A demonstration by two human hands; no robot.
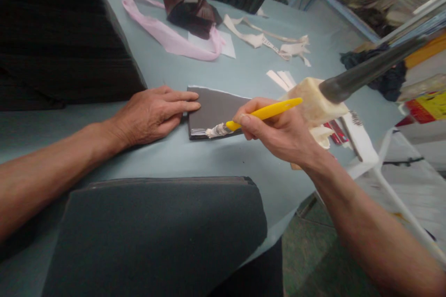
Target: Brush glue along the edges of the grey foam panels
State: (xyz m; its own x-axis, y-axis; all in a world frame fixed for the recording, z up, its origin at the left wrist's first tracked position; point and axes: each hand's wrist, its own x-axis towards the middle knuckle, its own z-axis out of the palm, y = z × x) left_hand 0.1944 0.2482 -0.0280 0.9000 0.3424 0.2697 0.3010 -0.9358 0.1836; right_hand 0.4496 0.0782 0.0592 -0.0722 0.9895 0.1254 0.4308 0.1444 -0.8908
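Observation:
A small paintbrush with a yellow handle is pinched in my right hand. Its bristles, coated in white paste, touch the near edge of a dark grey rectangular piece lying on the table. White streaks show along that near edge and a thin white line runs along the far edge. With fingers stretched out, my left hand rests at the piece's left end, two fingertips on its surface. My right hand partly hides the piece's right end.
Dark sheets lie in front, and a tall dark stack stands at left. Behind are pink fabric, crumpled dark-red material and cream strips. A whitish container with a dark handle-like bar stands beyond my right hand.

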